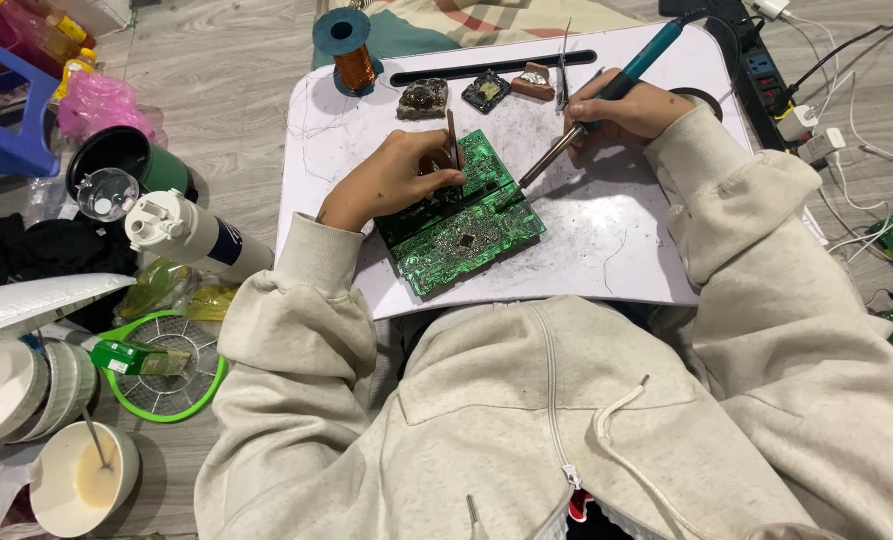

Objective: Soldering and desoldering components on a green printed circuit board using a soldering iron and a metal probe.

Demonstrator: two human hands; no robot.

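Note:
A green circuit board [459, 236] lies tilted on a white lap table [607, 250]. My left hand [395, 178] rests on the board's upper left part and pinches a thin brown stick [452, 140] that stands upright over it. My right hand [627, 108] grips a soldering iron [607, 100] with a teal and black handle. Its metal tip slants down to the left and meets the board near the middle of its upper edge. Cream hoodie sleeves cover both arms.
A copper wire spool [351, 52], a dark sponge pad [424, 97], small holders [487, 90] and tweezers [564, 70] lie along the table's far edge. A power strip [767, 70] with cables sits at right. Left on the floor: white bottle [192, 235], green cup [127, 160], bowl [82, 480], blue stool [7, 110].

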